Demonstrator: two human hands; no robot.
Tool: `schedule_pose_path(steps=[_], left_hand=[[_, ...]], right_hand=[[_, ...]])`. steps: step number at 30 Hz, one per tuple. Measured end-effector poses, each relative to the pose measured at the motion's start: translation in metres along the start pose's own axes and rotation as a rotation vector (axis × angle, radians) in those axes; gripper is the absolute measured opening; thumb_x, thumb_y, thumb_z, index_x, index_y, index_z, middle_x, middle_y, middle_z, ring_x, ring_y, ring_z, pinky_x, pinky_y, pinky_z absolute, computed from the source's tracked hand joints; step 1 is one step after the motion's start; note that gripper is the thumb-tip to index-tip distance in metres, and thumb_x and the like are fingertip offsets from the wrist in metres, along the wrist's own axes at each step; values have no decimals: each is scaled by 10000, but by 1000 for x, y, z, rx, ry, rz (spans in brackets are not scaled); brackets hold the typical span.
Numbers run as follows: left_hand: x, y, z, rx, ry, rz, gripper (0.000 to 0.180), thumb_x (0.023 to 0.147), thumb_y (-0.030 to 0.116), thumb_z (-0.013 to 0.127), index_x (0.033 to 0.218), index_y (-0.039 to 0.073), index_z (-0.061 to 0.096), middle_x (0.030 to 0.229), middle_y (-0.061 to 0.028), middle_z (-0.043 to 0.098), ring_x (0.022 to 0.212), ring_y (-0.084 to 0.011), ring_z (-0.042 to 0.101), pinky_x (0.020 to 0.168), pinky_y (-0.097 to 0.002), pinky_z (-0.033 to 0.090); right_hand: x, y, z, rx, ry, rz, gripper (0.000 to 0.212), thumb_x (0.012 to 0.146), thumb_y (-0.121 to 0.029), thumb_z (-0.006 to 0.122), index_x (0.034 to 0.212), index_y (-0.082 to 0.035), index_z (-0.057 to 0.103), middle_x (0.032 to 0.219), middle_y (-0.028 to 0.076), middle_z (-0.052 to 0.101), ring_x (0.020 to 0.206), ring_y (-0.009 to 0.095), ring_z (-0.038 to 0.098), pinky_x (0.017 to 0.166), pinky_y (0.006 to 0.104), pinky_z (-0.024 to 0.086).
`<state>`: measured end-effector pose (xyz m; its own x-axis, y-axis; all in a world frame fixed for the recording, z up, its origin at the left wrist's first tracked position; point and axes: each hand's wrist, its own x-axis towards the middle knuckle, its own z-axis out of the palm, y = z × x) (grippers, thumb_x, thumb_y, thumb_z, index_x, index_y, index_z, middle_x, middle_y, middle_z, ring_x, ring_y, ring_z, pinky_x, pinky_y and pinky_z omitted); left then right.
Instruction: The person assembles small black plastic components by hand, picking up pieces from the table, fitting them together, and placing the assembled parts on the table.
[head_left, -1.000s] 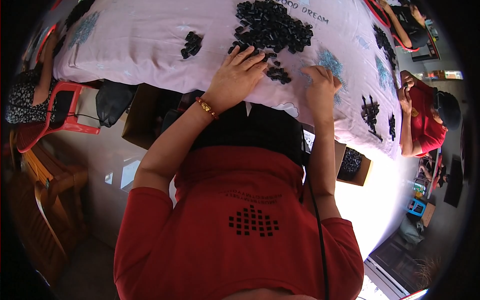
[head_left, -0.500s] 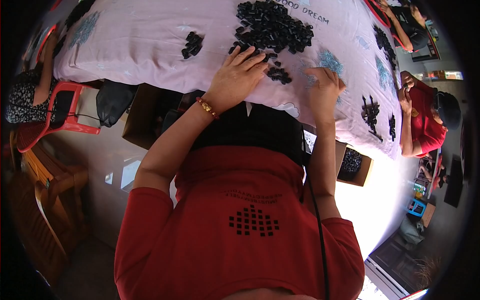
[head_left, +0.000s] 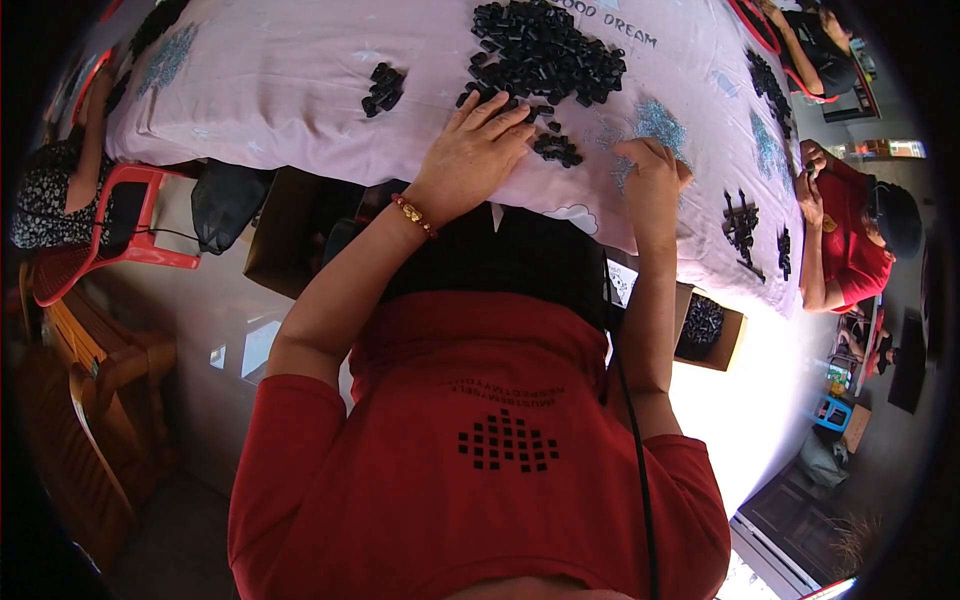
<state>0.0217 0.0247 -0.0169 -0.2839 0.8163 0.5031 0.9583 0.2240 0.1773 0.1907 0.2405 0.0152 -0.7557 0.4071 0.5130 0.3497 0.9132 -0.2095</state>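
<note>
My left hand [head_left: 478, 155] rests on the pale pink cloth, fingers stretched out and slightly apart. Its fingertips touch the near edge of a big heap of small black plastic pieces [head_left: 545, 50]. Just right of those fingertips lies a small cluster of the same black pieces [head_left: 558, 150]. My right hand [head_left: 652, 180] is closed in a pinch at the near side of a pile of tiny light-blue metallic pieces [head_left: 660, 122]. What the pinch holds, if anything, is too small to make out. Another small black group [head_left: 384, 90] sits left of my left hand.
The cloth-covered table [head_left: 280, 90] spans the far side. Joined black pieces [head_left: 742, 230] lie at its right edge. Below stands an open cardboard box of black pieces [head_left: 705, 325]. Co-workers sit at both sides, one in a red shirt [head_left: 855, 235]. A red chair [head_left: 120, 225] is at left.
My right hand has shifted very slightly right and down, its fingers now curled closer together beside the blue pile. My left hand has stayed in place.
</note>
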Motion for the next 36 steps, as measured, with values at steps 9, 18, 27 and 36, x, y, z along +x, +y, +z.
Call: schedule_pose_path(steps=[9,18,27,36], left_hand=[[0,-1,0,2,-3,-3,328,997,285,643,1304,180,686,1465,13,568,1449,-216,419,1232,-463,303],[0,0,-2,-7,12,-5,317,994,285,650,1288,177,697,1454,10,579,1441,-218,432,1230,-463,310],[0,-1,1,-11,46,4,298,985,274,662,1261,170,705,1436,13,591,1421,-218,455,1216,-466,334],[0,0,0,-9,31,1,306,989,274,658,1273,168,701,1443,14,588,1425,-216,452,1221,-464,325]], right_hand=[[0,2,-2,-11,18,29,346,848,63,541,895,-178,785,941,-25,743,980,206,670,936,388,345],[2,16,-17,41,-67,52,315,838,46,562,871,-175,784,934,-13,743,949,215,679,934,391,335],[4,10,-16,135,-142,86,347,815,54,539,838,-188,786,934,-12,736,980,232,664,941,406,322],[2,7,-13,123,-126,86,347,813,56,547,860,-193,784,947,-3,734,973,231,663,943,423,325]])
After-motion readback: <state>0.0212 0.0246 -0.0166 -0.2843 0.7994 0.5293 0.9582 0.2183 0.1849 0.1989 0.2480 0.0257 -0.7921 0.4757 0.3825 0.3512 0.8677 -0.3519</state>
